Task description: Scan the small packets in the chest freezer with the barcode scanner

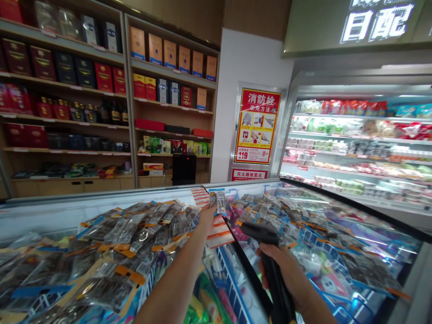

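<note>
A shop aisle seen from the head of a person standing at a chest freezer with sliding glass lids. The left hand reaches forward with the arm stretched out and pinches a small clear packet between thumb and fingertips, holding it upright above the middle of the freezer, where the two lids meet. The right hand is closed around the grip of a black handheld scanner, low and nearer to the body; the scanner's head points up and left, towards the packet, but stays well apart from it.

On the left lid lies a heap of similar clear packets with orange and blue card edges. More packets are spread over the right lid, and colourful frozen goods show through the glass beneath.

Behind the freezer stand wooden shelves lined with boxed bottles in red, dark and orange. A red and yellow fire-safety poster hangs on the white wall. To the right, a lit open chiller holds rows of packaged food, with a glowing sign above it.
</note>
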A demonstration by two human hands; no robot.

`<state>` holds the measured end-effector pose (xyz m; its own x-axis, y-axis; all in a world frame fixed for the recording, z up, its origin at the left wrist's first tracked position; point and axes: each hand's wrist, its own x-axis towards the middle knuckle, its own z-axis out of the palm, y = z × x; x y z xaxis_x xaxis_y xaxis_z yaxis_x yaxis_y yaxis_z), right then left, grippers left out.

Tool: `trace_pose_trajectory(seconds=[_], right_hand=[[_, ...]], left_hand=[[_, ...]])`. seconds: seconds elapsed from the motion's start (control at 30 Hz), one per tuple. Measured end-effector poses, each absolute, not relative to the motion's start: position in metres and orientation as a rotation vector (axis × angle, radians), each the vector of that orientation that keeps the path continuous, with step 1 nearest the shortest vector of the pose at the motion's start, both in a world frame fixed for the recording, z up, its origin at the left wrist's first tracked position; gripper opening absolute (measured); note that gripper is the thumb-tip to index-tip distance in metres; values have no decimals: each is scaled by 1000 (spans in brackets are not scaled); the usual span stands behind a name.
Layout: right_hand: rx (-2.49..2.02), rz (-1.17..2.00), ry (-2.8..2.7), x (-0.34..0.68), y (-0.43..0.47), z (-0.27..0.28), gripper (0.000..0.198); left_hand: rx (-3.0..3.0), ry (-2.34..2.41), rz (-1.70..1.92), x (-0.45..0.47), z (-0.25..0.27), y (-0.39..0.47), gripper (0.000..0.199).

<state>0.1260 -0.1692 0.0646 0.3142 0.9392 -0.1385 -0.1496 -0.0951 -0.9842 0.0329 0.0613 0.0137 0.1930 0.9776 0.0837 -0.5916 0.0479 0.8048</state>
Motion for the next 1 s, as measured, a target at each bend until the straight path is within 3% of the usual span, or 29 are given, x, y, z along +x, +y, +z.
trace_pose_trajectory(seconds=[1.0], right_hand=[[-1349,1182,-797,124,-171,66,25]], left_hand=[[778,758,1329,33,25,55,17]])
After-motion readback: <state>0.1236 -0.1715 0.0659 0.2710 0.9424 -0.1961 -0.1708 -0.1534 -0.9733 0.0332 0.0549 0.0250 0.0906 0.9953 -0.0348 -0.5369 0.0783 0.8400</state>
